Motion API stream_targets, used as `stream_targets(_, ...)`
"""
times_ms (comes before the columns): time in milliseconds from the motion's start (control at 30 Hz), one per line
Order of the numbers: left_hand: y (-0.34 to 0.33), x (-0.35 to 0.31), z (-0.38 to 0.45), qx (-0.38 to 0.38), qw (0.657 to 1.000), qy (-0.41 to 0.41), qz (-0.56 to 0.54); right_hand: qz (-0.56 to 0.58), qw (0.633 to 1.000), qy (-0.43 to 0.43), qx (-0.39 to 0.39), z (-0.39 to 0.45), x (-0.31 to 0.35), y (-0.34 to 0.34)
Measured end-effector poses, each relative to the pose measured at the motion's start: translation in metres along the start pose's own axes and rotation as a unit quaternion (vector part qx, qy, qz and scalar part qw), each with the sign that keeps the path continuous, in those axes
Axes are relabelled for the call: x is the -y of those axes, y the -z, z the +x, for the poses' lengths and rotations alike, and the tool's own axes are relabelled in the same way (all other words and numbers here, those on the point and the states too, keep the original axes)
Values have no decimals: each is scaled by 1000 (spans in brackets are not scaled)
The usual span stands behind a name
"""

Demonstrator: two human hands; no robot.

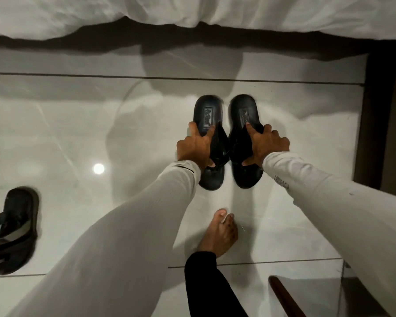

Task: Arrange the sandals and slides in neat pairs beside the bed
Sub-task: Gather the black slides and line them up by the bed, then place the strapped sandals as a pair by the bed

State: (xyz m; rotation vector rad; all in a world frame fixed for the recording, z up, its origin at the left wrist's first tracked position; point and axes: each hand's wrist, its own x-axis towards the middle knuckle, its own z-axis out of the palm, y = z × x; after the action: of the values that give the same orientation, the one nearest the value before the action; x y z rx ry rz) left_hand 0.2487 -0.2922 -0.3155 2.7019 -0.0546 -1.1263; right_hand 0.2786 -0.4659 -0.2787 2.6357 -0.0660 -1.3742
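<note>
Two black slides lie side by side on the glossy floor, heels toward the bed. My left hand (196, 146) grips the left slide (208, 113) across its strap, fingers over the sole's edge. My right hand (266, 145) grips the right slide (242, 112) the same way. The two slides are nearly parallel with a narrow gap between them. A black sandal with grey straps (12, 227) lies apart at the left edge of the view.
White bedding (192, 12) hangs along the top with a dark gap beneath it. A dark wooden panel (380, 115) runs down the right side. My bare foot (220, 234) stands just behind the slides. A brown wooden piece (284, 296) shows at the bottom right.
</note>
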Motion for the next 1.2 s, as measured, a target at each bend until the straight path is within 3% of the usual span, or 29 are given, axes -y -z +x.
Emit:
stream_targets(133,-6,28,-55,8,1000,28,10,-15,1000,8,9,-39,30,-1)
stream_targets(267,-24,102,-139,19,998,57,22,-70,997,44,1,-94,92,-14)
stream_targets(633,-38,400,-307,-37,987,114,103,-110,972,207,-28,-210,396,-76)
stream_targets(933,-62,579,-343,-41,979,146,139,-55,966,252,-34,-244,575,-149)
stream_targets(1067,-69,624,-325,31,979,165,111,-26,970,241,-19,-235,617,-176)
stream_targets(1200,-76,623,-298,97,977,180,62,-11,975,220,-17,-226,625,-197)
